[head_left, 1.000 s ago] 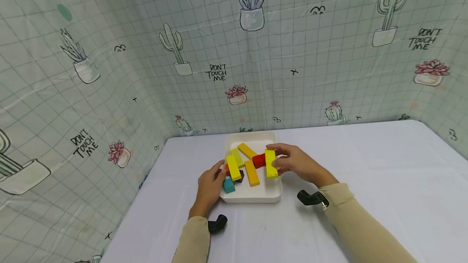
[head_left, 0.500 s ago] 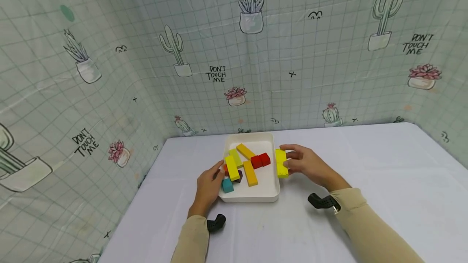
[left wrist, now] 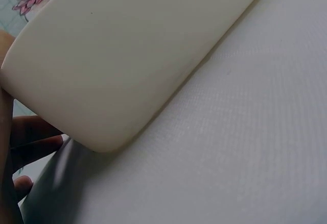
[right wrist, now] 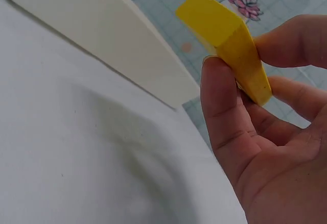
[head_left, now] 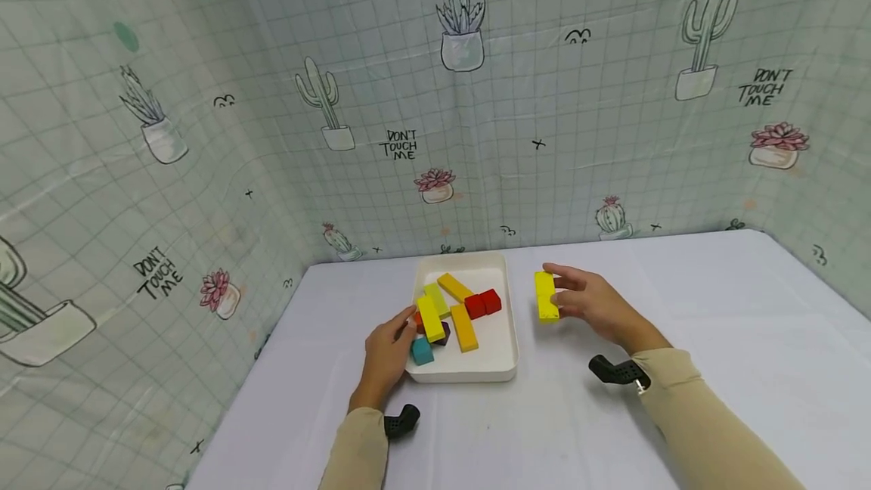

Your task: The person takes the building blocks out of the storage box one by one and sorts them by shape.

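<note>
A yellow rectangular block (head_left: 547, 298) is held up to the right of the white tray, pinched between the thumb and fingers of my right hand (head_left: 602, 313). The right wrist view shows this block (right wrist: 220, 24) tilted above the table, with its shadow below. At the tray's left side, my left hand (head_left: 385, 360) grips the wall of the tray (head_left: 495, 350). The left wrist view shows fingers behind the tray's corner. Inside the tray lie another yellow block (head_left: 430, 319), a lime block (head_left: 438, 299), orange-yellow blocks (head_left: 464, 328), red cubes (head_left: 491, 300) and a teal cube (head_left: 422, 351).
A dark block (head_left: 444, 335) and an orange-red piece (head_left: 419, 322) are partly covered under the yellow block in the tray. The white tablecloth (head_left: 714, 308) stretches out to the right. Behind the table hangs a cactus-print curtain (head_left: 558, 112).
My right hand has carried the yellow block rightward from above the tray to beside it, uncovering the red cubes. The left hand has stayed at the tray's left side.
</note>
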Motion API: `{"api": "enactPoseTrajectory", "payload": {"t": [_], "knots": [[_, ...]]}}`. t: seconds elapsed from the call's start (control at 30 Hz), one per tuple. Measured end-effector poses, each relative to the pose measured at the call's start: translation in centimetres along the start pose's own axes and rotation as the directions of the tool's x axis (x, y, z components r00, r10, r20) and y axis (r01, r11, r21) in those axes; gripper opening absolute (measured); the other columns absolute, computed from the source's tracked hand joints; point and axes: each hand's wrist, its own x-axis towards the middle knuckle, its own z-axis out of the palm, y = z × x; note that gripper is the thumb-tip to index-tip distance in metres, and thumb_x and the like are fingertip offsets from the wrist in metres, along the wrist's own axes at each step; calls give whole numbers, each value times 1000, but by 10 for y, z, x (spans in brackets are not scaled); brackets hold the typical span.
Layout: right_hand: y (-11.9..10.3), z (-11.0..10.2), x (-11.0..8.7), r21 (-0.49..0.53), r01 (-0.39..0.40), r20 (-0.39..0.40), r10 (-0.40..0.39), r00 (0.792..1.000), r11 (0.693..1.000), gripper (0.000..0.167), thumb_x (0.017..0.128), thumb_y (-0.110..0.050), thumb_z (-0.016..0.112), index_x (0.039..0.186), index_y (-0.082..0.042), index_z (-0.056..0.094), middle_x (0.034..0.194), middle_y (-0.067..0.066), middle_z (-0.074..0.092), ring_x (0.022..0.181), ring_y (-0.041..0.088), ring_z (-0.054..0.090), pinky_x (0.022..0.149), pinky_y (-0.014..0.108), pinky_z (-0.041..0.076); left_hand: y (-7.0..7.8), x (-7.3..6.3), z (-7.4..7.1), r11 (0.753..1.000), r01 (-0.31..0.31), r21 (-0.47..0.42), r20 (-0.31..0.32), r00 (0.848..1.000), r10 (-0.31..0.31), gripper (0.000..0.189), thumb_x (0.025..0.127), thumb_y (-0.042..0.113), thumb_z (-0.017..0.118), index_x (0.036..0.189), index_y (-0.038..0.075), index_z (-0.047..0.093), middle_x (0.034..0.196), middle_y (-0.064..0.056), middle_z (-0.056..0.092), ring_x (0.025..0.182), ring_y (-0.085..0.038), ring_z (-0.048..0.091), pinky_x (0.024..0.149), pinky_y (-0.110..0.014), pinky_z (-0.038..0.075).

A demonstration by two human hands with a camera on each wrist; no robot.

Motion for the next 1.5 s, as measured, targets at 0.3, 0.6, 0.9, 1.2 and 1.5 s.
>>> {"api": "enactPoseTrajectory", "payload": {"t": [0.3, 0.6, 0.9, 1.2, 1.5], "knots": [[8, -12, 4, -30, -55, -5, 55, 998, 998, 72, 95, -5, 62, 157, -4, 27, 152, 34, 34, 122, 36, 53, 86, 34, 56, 0, 1, 5, 1000, -7, 7, -8, 1000, 7, 40, 103, 29, 54, 142, 27, 59, 139, -6, 60, 129, -33, 51, 108, -59, 37], [16, -15, 26, -148, -117, -7, 117, 993, 982, 70, 93, -9, 64, 155, -4, 33, 141, 30, 44, 95, 27, 63, 81, 34, 57, -2, 2, 0, 1000, 11, 7, -17, 1000, -11, 41, 103, 28, 54, 143, 26, 58, 140, -7, 59, 130, -34, 50, 109, -59, 36], [19, -10, 32, -207, -138, -21, 137, 990, 968, 72, 92, -7, 65, 155, -1, 33, 139, 31, 47, 96, 26, 62, 82, 34, 58, -3, 0, 1, 1000, 26, -16, -5, 1000, -26, 41, 102, 28, 55, 143, 27, 58, 139, -8, 59, 131, -35, 49, 108, -60, 36], [13, -3, 39, -292, -163, -38, 159, 987, 942, 68, 93, -7, 64, 154, 1, 34, 139, 32, 48, 99, 26, 63, 83, 34, 58, -2, 1, -1, 1000, 23, -11, -13, 1000, -23, 40, 103, 28, 55, 143, 26, 59, 139, -7, 59, 130, -35, 50, 108, -60, 37], [7, -2, 38, -394, -161, -54, 152, 987, 905, 64, 93, -7, 64, 150, 4, 39, 136, 34, 49, 89, 23, 66, 80, 34, 58, -2, 3, -1, 1000, 23, -19, -11, 1000, -24, 40, 103, 29, 55, 142, 27, 59, 135, -8, 62, 127, -33, 52, 108, -58, 38]]}}
